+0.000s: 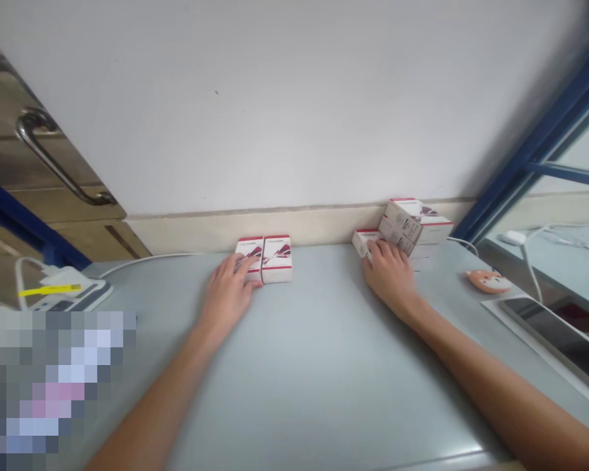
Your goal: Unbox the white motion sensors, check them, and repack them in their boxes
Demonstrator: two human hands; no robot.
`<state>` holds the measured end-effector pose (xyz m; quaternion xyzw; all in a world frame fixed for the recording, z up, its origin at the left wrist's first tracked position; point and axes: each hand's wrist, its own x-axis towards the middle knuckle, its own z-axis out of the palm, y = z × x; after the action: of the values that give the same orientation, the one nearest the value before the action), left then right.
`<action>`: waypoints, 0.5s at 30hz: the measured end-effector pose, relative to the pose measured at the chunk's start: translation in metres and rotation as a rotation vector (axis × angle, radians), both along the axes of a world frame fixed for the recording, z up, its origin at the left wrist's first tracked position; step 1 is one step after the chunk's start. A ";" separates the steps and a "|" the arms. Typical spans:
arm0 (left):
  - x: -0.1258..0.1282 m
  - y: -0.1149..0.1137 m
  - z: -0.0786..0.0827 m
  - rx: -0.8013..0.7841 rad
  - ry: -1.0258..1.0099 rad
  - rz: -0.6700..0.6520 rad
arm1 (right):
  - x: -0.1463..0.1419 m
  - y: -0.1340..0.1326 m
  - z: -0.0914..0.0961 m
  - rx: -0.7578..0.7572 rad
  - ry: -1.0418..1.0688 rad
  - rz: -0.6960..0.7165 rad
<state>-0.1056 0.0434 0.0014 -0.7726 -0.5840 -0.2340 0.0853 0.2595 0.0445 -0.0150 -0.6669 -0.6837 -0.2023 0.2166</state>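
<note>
Two small white boxes with red trim (269, 258) stand side by side near the back of a grey table (299, 366). My left hand (228, 291) rests against the left box, fingers curled around its side. At the back right lies a loose pile of the same boxes (415, 226). My right hand (390, 271) reaches into that pile, fingers closed on a low box (362, 239) at its left edge.
A white wall rises behind the table. A white device with a cable and yellow tag (63, 288) sits at the left. An orange and white mouse-like object (488, 281) and a dark tablet (554, 330) lie at the right, by a blue frame (535, 150).
</note>
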 end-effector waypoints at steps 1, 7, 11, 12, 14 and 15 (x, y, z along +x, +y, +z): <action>-0.001 0.001 -0.001 -0.005 -0.006 0.004 | 0.001 -0.002 -0.004 0.006 0.008 0.017; -0.003 0.006 -0.007 0.061 0.016 -0.048 | -0.011 -0.007 -0.007 -0.044 0.176 0.118; 0.014 -0.006 -0.004 0.160 0.006 -0.115 | -0.003 -0.004 -0.004 -0.059 0.161 0.139; 0.020 -0.011 -0.002 0.168 -0.020 -0.141 | -0.002 -0.004 -0.002 -0.070 0.191 0.160; 0.030 -0.020 0.000 0.163 -0.093 -0.194 | -0.003 -0.008 0.006 -0.116 0.338 0.219; 0.035 -0.024 0.001 0.136 -0.137 -0.226 | -0.006 -0.012 0.011 -0.152 0.447 0.272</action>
<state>-0.0706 0.0196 0.0026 -0.8081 -0.4806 -0.3333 0.0708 0.2536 0.0324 -0.0042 -0.6114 -0.7154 0.0324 0.3367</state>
